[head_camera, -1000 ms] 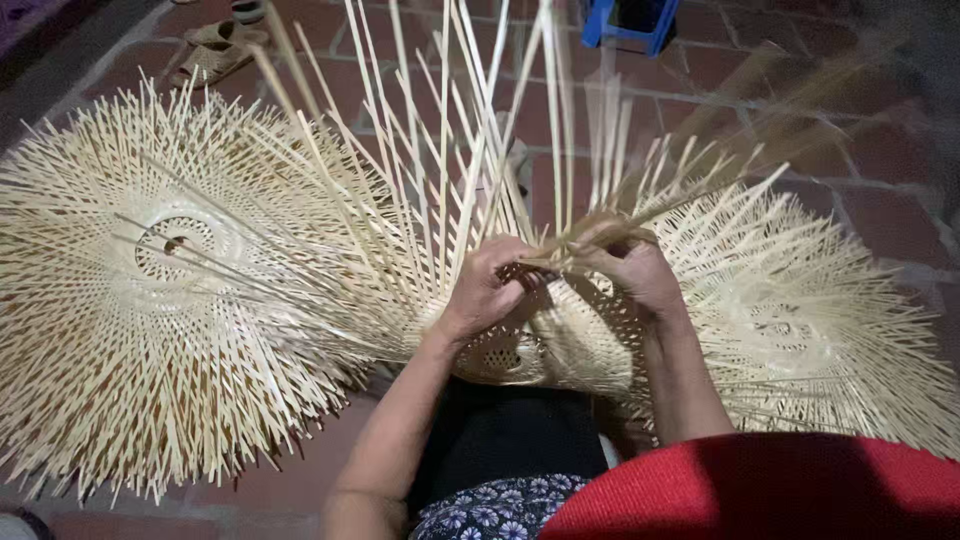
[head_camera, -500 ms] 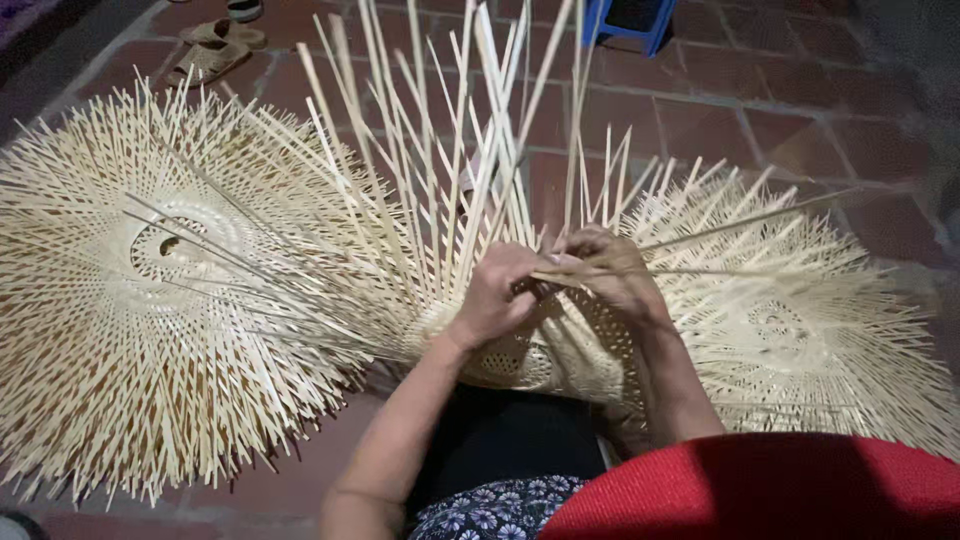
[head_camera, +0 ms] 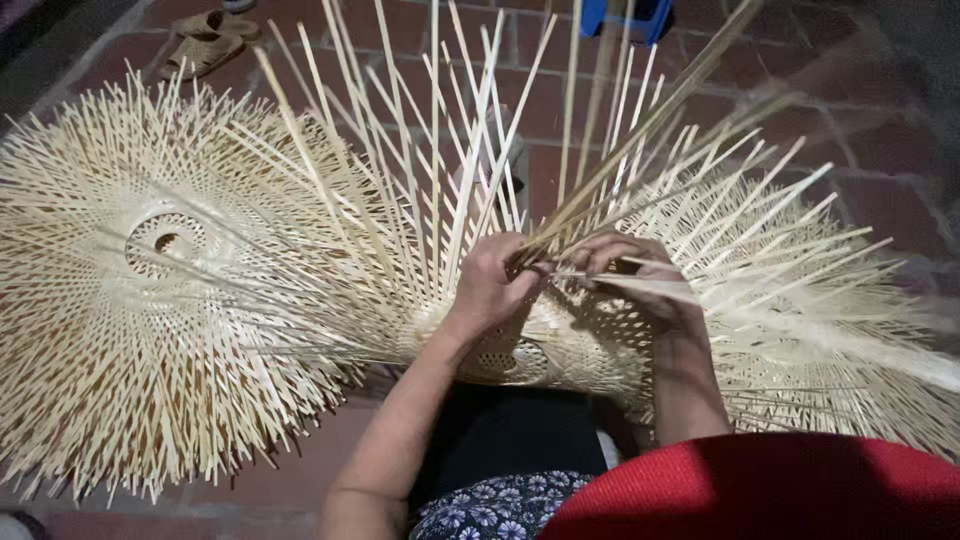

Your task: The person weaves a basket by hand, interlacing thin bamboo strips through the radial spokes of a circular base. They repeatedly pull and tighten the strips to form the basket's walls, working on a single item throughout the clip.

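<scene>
Basket in hand: half-woven bamboo basket (head_camera: 520, 350) sits on the person's lap, low and centre, its loose pale strips fanning up and outward.
Left hand: left hand (head_camera: 492, 285) is right on the basket's upper edge, fingers curled shut around a cluster of upright bamboo strips (head_camera: 470, 190).
Right hand: right hand (head_camera: 630, 275) is just beside it, almost touching, fingers pinched closed on a thin strip (head_camera: 640, 283) running sideways across the weave.
Basket versus hands: woven body lies directly beneath both hands, spokes rising between and past the fingers.
Left side: big flat woven disc (head_camera: 160, 290) rests on the brick floor (head_camera: 830, 130).
Right side: second woven piece (head_camera: 800, 300) spreads behind the right hand.
Far off: sandals (head_camera: 200, 45) top left, blue stool (head_camera: 625, 15) at top.
</scene>
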